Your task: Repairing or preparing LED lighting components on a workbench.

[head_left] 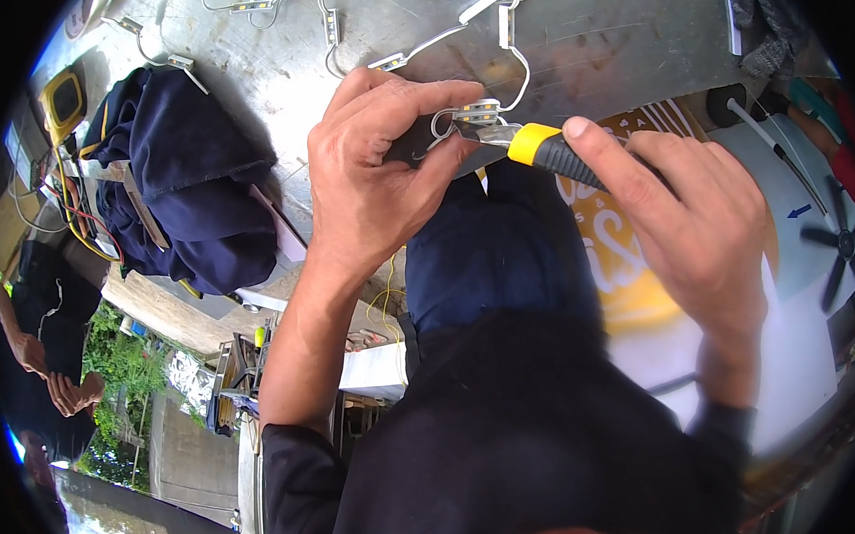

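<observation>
Between the thumb and forefinger of my left hand (370, 160) is pinched a small LED module (478, 112) with white wires looping from it. My right hand (687, 203) is wrapped around a utility knife (537, 148) with a yellow and black grip. Its blade meets the white wire beside the module, close to my left thumb tip; whether it has cut in cannot be made out. From the held module, wire runs on to a chain of further LED modules (507, 27) lying on the metal table (608, 40).
A dark blue cloth (189, 163) lies bunched on the table's left, beside a yellow tape measure (62, 103) and coloured wires. A grey glove (765, 23) is at the far right. A printed panel (657, 286) and a black fan (841, 239) stand right. Another person's hands (70, 388) show at left.
</observation>
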A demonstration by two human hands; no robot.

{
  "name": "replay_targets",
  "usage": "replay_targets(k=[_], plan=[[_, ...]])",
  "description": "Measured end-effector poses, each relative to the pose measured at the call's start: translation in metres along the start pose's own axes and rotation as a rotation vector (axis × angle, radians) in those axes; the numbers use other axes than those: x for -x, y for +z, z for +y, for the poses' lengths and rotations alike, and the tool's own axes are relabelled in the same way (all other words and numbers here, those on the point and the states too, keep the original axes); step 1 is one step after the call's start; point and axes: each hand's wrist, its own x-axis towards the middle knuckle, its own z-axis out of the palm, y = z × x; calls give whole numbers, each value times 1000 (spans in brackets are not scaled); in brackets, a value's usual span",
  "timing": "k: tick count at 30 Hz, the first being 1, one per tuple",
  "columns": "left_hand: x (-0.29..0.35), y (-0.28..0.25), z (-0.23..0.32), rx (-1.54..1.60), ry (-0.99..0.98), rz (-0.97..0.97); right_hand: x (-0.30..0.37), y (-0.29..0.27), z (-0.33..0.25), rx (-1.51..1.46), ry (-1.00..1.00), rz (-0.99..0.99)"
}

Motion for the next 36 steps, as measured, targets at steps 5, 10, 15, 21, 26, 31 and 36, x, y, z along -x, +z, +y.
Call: replay_targets(k=[5,10,15,21,26,31,36], plan=[[0,-1,-1,-9,6,-12,1,2,1,-7,-14,28],[0,0,-1,-21,22,-10,0,2,1,4,-10,15],[1,2,0,-17,11,-9,-1,6,2,5,-12,35],[-3,4,-8,-113,170,-4,-4,7,2,27,3,14],[-1,0,-2,-249,134,-32,-7,10,2,63,26,-18],[-4,-2,-3,-226,121,-69,-10,12,-3,73,61,-28],[-9,-7,-4,-373,216,-43,-11,8,-11,99,80,-52]])
